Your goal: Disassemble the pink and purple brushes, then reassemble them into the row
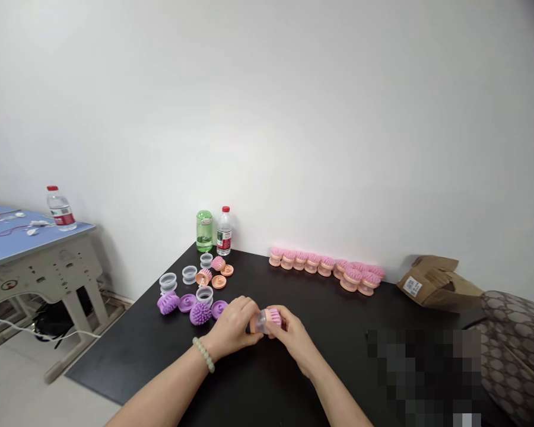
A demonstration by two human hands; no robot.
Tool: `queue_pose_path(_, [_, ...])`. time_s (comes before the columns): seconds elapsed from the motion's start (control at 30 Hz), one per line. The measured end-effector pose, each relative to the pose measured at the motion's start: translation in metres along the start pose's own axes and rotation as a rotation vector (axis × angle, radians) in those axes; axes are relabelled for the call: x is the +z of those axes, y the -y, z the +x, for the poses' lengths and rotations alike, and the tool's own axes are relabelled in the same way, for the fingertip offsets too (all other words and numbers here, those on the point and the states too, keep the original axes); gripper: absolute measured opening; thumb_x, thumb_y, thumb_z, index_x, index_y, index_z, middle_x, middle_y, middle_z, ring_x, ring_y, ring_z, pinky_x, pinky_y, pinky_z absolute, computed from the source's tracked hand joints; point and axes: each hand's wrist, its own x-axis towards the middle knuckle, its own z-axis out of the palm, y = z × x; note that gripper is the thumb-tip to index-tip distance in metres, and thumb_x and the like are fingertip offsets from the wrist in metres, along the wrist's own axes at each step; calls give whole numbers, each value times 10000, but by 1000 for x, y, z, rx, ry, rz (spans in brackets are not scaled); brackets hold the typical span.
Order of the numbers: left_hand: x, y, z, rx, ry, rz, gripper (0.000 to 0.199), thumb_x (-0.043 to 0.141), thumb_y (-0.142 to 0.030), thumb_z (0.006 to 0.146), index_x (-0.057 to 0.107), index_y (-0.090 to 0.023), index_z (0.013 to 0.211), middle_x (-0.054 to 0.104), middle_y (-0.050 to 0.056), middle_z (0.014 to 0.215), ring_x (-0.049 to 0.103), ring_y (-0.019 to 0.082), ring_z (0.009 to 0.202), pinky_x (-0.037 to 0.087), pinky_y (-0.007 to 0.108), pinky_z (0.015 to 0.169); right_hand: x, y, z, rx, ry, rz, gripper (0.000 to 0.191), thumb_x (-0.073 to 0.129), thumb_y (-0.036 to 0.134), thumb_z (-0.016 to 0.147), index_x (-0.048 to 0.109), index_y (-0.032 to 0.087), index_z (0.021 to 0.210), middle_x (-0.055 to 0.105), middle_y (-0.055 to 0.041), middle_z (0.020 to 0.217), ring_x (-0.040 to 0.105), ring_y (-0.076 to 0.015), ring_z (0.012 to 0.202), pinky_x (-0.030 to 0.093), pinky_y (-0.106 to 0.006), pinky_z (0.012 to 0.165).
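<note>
My left hand (231,328), with a pale bead bracelet (203,354) on the wrist, and my right hand (293,339) both grip a pink bristled silicone brush (272,317) above the black table (133,356). A clear plastic cap (260,321) sits on one end of the brush, partly hidden by my fingers. Just left of my left hand lie purple silicone brushes (200,314) and clear plastic cups (204,295). A few peach-and-pink brush parts (218,281) lie behind them. A long row of pink brushes (324,267) stands along the wall.
A green bottle (204,231) and a water bottle (224,231) stand at the table's back corner. A torn cardboard box (438,283) lies at the right, beside a patterned bag (516,350). A pixelated patch covers the front right. A blue-topped desk (35,237) stands at left.
</note>
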Motion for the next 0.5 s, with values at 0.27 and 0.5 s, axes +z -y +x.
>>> queue_pose_path(0.27, [1,0,0,-25,27,-32,219,666,-154,733,512,-208,879,619,35,906,549,224,830,425,323,728,0,0,0,-23,-18,-38,472,727,342,724,598,225,1163,672,-37,1041,643,-228,942,507,-345,843])
queue_pose_path(0.5, [-4,-5,2,-111,78,-168,240,680,-162,674,514,-204,842,601,16,851,555,206,788,401,299,692,-6,8,0,-40,7,-60,371,782,229,641,672,217,995,684,-1,893,631,-208,838,488,-312,773])
